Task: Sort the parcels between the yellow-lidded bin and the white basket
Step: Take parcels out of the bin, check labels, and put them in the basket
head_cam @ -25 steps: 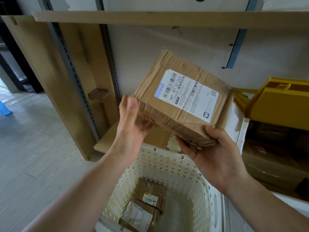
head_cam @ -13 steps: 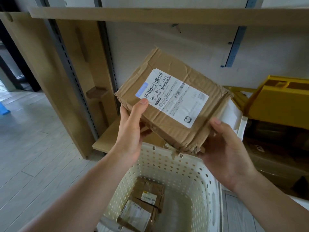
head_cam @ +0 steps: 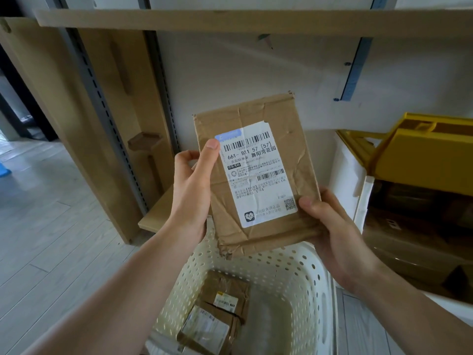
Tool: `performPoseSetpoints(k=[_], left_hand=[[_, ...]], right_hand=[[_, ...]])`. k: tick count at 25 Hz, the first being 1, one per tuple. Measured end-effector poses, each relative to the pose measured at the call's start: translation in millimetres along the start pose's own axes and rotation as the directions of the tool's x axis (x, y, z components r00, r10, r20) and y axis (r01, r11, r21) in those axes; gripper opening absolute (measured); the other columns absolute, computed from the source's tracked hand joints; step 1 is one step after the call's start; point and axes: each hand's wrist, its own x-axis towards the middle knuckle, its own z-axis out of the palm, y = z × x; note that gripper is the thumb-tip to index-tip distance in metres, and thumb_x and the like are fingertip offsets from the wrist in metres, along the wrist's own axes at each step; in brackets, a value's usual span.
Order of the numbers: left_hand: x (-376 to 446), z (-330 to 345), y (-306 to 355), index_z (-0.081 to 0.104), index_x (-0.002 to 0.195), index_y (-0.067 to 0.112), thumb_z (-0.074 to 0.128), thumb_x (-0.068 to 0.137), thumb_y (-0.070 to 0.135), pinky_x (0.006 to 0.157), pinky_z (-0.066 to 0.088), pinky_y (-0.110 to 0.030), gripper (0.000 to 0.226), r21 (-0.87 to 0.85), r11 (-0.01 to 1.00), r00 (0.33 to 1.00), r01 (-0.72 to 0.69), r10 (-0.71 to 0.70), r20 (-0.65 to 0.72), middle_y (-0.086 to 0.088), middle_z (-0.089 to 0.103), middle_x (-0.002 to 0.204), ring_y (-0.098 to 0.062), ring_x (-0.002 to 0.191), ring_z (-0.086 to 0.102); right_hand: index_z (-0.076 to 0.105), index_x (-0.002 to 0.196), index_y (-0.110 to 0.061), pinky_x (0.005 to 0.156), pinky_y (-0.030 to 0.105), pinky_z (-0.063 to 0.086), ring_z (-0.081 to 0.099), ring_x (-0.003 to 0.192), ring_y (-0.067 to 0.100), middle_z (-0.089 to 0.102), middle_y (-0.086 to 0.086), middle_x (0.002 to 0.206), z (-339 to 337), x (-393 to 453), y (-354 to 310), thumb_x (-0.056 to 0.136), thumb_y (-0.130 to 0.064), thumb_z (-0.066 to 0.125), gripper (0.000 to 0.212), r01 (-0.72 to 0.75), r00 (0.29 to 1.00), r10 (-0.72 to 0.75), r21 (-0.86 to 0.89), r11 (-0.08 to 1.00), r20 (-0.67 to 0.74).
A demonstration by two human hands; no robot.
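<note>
I hold a crumpled brown cardboard parcel [head_cam: 294,160] upright, its white shipping label facing me, above the white perforated basket [head_cam: 289,272]. My left hand [head_cam: 193,190] grips its left edge, thumb on the label's top corner. My right hand [head_cam: 335,231] grips the lower right corner, thumb on the front. Two or three labelled brown parcels [head_cam: 217,313] lie in the basket's bottom. At the right stands the white bin [head_cam: 358,190], its yellow lid [head_cam: 425,160] raised, with brown parcels [head_cam: 409,226] inside.
A wooden shelf board [head_cam: 230,21] runs overhead, and a low wooden shelf [head_cam: 158,216] sits behind the basket. Wooden uprights and a grey slotted rail [head_cam: 102,111] stand at the left. Pale plank floor [head_cam: 51,226] spreads to the left.
The parcel has been turned from a tilted, sideways pose to upright with the label facing me. My left thumb moved onto the label; my right hand shifted to the lower right corner.
</note>
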Motion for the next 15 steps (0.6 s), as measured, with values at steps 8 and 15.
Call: performPoseSetpoints(k=[8,15], left_hand=[[-4,-12,-2,0.043,0.143,0.029,0.051,0.095,0.045,0.104,0.051,-0.046,0.051,0.123,0.981,0.885,-0.148,0.076,0.460,0.006,0.072,0.126,-0.017,0.119,0.068],[4,-18,-18,0.034,0.155,0.027,0.050,0.098,0.038,0.111,0.045,-0.056,0.060,0.096,0.985,0.869,-0.142,0.078,0.488,0.003,0.065,0.138,-0.022,0.129,0.061]], right_hand=[[0.040,0.146,-0.046,0.105,0.044,0.047,0.062,0.125,0.009,0.067,-0.014,0.133,0,-11,4,0.080,-0.053,0.065,0.071,0.099,0.991,-0.081,-0.175,0.980,0.107],[0.048,0.147,-0.032,0.111,0.048,0.045,0.063,0.124,0.011,0.068,-0.009,0.133,4,-4,9,0.093,-0.062,0.048,0.062,0.013,0.996,0.005,-0.199,0.980,0.089]])
